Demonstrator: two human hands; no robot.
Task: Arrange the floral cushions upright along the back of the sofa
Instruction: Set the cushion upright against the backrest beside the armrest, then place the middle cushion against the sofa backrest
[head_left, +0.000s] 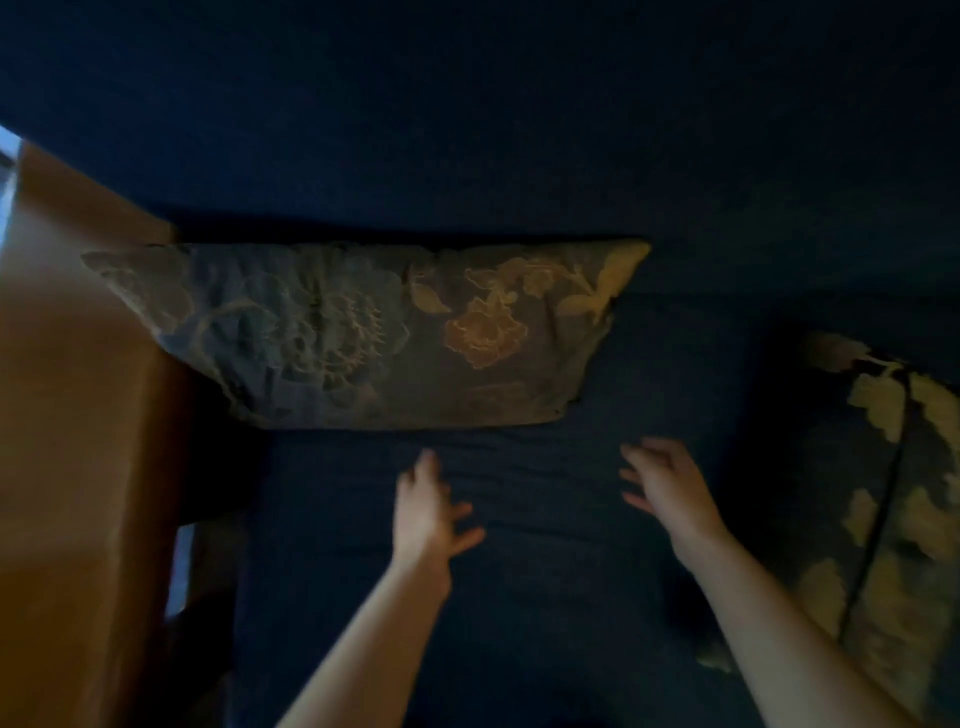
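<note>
A dark floral cushion (363, 332) leans upright against the back of the dark blue sofa (519, 130), at the sofa's left end. A second floral cushion (893, 493) with pale leaf patterns lies on the seat at the right edge of view, partly cut off. My left hand (428, 512) hovers over the seat just below the first cushion, fingers spread, holding nothing. My right hand (662, 486) is a little to the right of it, also with fingers apart and empty. Neither hand touches a cushion.
A brown wooden armrest or side panel (67, 415) runs along the left of the sofa. The blue seat (519, 597) stretches between the two cushions. The scene is dim and slightly blurred.
</note>
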